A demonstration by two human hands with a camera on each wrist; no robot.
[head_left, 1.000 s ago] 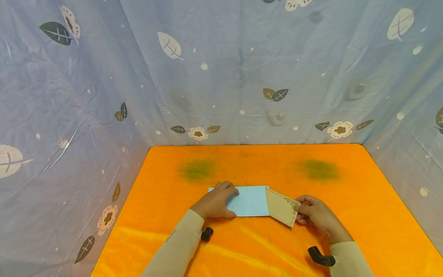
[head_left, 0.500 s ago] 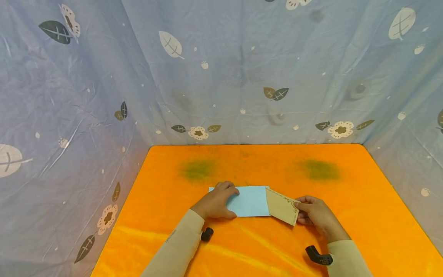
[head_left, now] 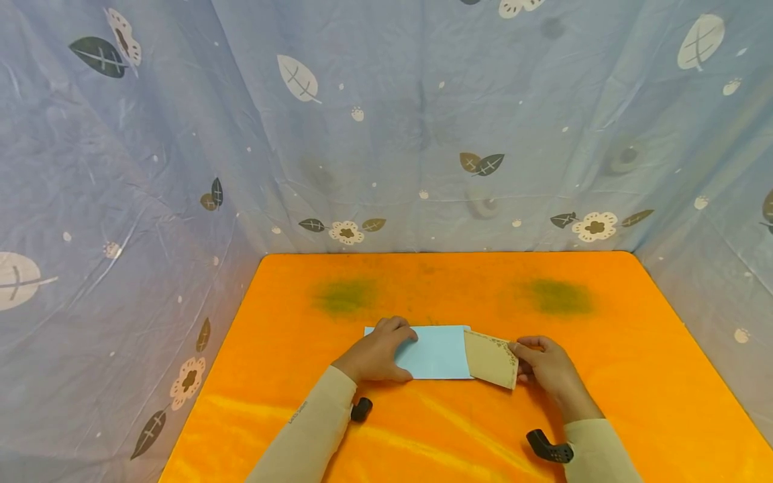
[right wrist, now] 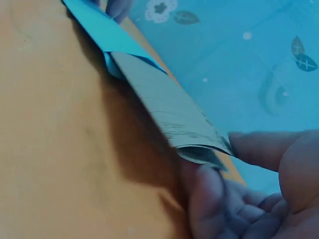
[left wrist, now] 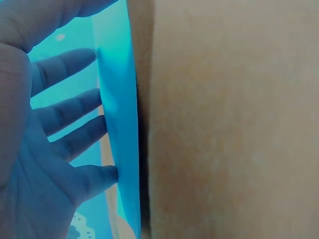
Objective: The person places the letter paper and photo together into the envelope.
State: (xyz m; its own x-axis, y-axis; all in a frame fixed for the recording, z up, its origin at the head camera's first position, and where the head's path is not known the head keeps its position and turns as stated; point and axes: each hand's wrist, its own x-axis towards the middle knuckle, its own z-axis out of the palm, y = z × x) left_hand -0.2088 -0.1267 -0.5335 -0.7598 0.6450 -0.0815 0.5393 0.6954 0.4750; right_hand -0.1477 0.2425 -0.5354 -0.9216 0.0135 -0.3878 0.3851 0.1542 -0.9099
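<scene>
A light blue envelope (head_left: 439, 352) lies lengthwise near the middle of the table. My left hand (head_left: 377, 352) holds its left part, thumb at the near edge and fingers at the far edge. In the left wrist view, spread fingertips touch the blue paper (left wrist: 119, 114). Out of the envelope's right end sticks a tan card (head_left: 490, 359) with a dark ornamental border, slanting toward me; its left part is hidden inside. My right hand (head_left: 552, 376) pinches the card's right end between thumb and fingers. There, the right wrist view shows the folded card (right wrist: 159, 104) bowed, its two layers apart.
An orange cloth-covered table (head_left: 453, 429) bears two dark greenish patches toward the back. Blue-grey curtains (head_left: 386, 134) with leaf and flower prints surround it at the back and sides. Black curved devices (head_left: 549, 448) sit at both wrists.
My right hand has moved left and slightly away from me, with the card. Less of the card shows outside the envelope, and it slants less. The left hand stays in place.
</scene>
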